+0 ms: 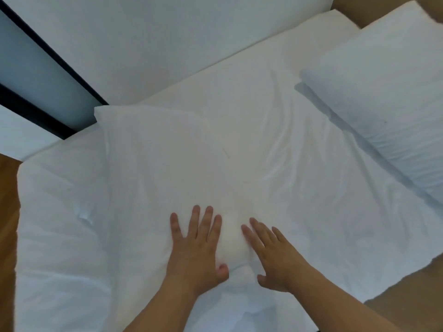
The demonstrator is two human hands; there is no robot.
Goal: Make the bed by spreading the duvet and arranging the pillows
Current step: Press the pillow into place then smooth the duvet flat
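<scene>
We find both hands laid flat, fingers straight and spread, pressing on the near end of a white pillow [167, 164] that lies across the bed. The left hand [196, 250] bears down squarely; the right hand [271, 257] angles in beside it, with a small puffed ridge of pillow between them. Neither hand pinches or grasps anything. A second pillow [374, 92] sits well apart at the far right. The duvet [323, 200] lies spread beneath, soft cotton with shallow creases fanning from the pillow; where pillow ends and duvet begins is hard to tell, white on white. To do this step well, we judge the palms should sweep outward evenly, pushing filling toward the corners, and not press so hard that fresh wrinkles set in the cover. The wooden floor [7, 236] shows at left.
</scene>
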